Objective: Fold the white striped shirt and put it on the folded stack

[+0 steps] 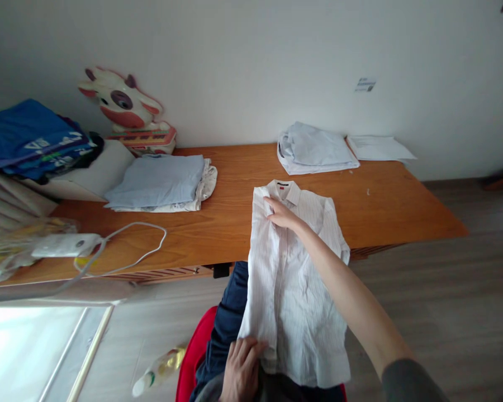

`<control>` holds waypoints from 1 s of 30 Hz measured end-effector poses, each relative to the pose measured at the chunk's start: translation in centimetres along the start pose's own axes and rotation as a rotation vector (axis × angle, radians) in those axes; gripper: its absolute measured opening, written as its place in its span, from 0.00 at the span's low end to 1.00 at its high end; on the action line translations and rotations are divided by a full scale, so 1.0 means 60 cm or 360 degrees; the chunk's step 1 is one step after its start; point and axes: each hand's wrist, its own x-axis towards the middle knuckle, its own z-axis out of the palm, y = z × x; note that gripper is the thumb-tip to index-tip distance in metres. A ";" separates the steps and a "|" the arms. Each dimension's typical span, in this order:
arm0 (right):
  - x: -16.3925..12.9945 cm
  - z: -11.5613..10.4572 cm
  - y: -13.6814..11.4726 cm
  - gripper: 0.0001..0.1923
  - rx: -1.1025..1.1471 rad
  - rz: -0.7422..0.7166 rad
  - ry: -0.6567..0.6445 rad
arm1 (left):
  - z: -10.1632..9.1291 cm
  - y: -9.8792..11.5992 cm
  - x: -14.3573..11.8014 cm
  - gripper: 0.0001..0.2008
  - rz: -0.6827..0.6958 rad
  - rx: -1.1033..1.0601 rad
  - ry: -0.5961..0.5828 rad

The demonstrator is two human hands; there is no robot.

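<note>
A white pinstriped shirt (295, 279) lies with its collar on the wooden table (235, 218) and its lower half hanging off the front edge over my lap. My right hand (280, 213) reaches forward and presses flat on the shirt near the collar and left shoulder. My left hand (242, 369) grips the shirt's lower left hem close to my body.
A folded light-blue stack (159, 181) lies left of the shirt, another folded pile (314, 148) and white papers (379, 148) at the back. A cow toy (121, 106), blue clothes (31, 137), a white device with cord (67, 244) and a bottle (161, 368) are at left.
</note>
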 end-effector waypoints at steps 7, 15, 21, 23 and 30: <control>-0.008 0.000 -0.011 0.48 0.0005 0.0053 -0.0101 | -0.065 -0.030 -0.029 0.19 0.0164 -0.0127 -0.0300; -0.036 0.016 -0.047 0.51 -0.0185 -0.0017 -0.0037 | -0.051 -0.030 -0.004 0.27 0.0185 0.0027 -0.0226; -0.057 0.013 -0.082 0.51 -0.0429 -0.0088 0.0126 | -0.079 -0.015 0.027 0.20 -0.0357 -0.0243 0.0027; -0.065 0.019 -0.104 0.49 -0.0534 -0.0165 0.0184 | -0.078 -0.012 0.070 0.27 -0.0737 -0.0287 0.0155; -0.072 0.073 -0.115 0.34 -0.0750 0.0035 0.0190 | -0.088 -0.003 0.166 0.19 -0.0846 -0.0510 -0.0319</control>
